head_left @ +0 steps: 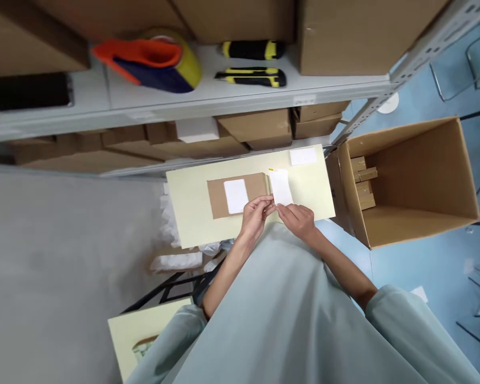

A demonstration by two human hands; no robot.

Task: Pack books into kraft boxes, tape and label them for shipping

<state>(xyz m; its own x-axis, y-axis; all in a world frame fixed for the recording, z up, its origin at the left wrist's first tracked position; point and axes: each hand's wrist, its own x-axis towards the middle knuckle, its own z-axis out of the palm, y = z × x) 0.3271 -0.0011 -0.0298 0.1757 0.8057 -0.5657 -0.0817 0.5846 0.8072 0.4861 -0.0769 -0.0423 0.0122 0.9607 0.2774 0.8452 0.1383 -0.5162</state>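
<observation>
A thin rectangular white paper slip [281,188] with a small yellow mark at its far corner is pinched along its near edge by the right grip [288,211], thumb against finger. The left grip [263,206] has its fingertips drawn together at the slip's near-left corner; whether they clasp the paper, I cannot tell. Handling it well calls for light pressure at the edges only, so the sheet stays flat and uncreased.

Just left of the left grip lies a flat brown cardboard box [256,186] bearing a white rectangular label [236,196]. The pale-yellow rectangular tabletop [314,194] has its near edge almost under both grips, leaving little room there. Bare surface opens right of the right grip. Beyond the far edge, a grey metal shelf [208,109] limits forward reach; farther right stands an open brown cardboard carton [420,170].
</observation>
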